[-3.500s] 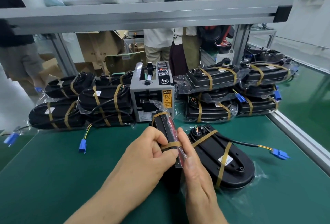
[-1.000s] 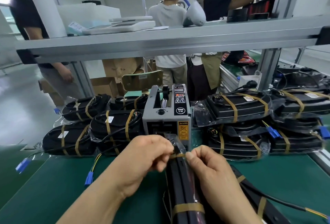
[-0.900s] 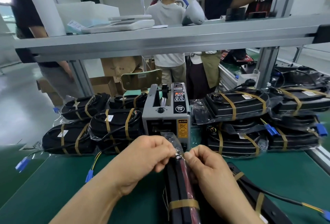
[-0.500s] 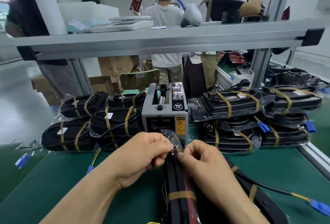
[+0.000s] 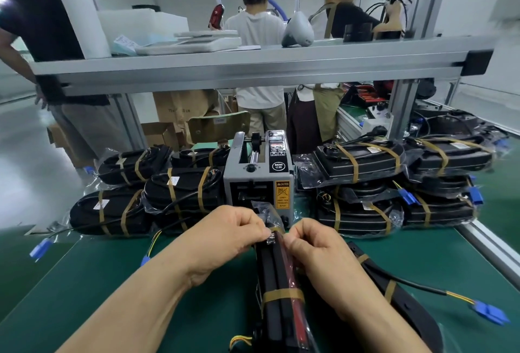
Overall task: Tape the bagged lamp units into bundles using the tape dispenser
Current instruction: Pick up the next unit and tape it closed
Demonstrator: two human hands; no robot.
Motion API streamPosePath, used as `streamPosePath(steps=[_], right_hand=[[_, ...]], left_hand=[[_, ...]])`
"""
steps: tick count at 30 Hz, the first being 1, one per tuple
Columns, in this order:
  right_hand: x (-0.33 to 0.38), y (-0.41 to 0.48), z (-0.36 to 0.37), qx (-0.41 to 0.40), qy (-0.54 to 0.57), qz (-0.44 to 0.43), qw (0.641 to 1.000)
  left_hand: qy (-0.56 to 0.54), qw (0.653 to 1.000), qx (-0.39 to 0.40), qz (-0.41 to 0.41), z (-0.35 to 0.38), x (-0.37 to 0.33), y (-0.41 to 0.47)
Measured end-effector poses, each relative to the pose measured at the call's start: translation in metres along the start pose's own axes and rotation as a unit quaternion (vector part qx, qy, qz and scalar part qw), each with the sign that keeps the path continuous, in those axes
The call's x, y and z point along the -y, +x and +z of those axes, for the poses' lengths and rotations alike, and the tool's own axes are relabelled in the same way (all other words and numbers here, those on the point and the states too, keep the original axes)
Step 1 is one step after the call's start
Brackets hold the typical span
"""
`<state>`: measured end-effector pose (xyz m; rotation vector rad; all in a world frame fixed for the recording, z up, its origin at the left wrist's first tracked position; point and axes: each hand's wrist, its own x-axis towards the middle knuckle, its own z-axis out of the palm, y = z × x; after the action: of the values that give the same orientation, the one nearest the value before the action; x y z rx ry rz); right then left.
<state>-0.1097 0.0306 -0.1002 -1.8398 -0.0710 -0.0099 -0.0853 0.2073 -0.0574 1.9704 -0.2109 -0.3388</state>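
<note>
A bagged black lamp unit [image 5: 280,274] with a red edge stands on its side in front of me, one brown tape band around its middle. My left hand [image 5: 230,233] and my right hand [image 5: 312,243] pinch its far end from either side, fingers curled on a brown tape strip [image 5: 276,229] there. The grey tape dispenser [image 5: 260,175] stands just behind my hands. A taped lamp unit [image 5: 394,293] lies flat to the right, its cable ending in a blue plug [image 5: 491,314].
Taped black bundles are stacked left [image 5: 180,192] and right [image 5: 363,161] of the dispenser on the green mat [image 5: 84,290]. An aluminium shelf rail [image 5: 253,71] crosses overhead. The bench edge [image 5: 489,248] runs along the right. People stand behind the bench.
My view has lifted from the bench toward the dispenser. My hands moved from the unit's middle band to its far end, where they now pinch a second tape strip.
</note>
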Motion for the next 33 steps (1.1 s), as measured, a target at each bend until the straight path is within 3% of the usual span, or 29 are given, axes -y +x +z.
streamPosePath(steps=[11,33], right_hand=[[-0.002,0.0,-0.002,0.003,-0.012,-0.005,1.0],[-0.001,-0.001,-0.004,0.0,-0.026,-0.02,0.999]], left_hand=[[0.009,1.0,0.007,0.006,0.0,0.004,0.009],[0.047,0.997,-0.057,0.036,0.01,0.011,0.013]])
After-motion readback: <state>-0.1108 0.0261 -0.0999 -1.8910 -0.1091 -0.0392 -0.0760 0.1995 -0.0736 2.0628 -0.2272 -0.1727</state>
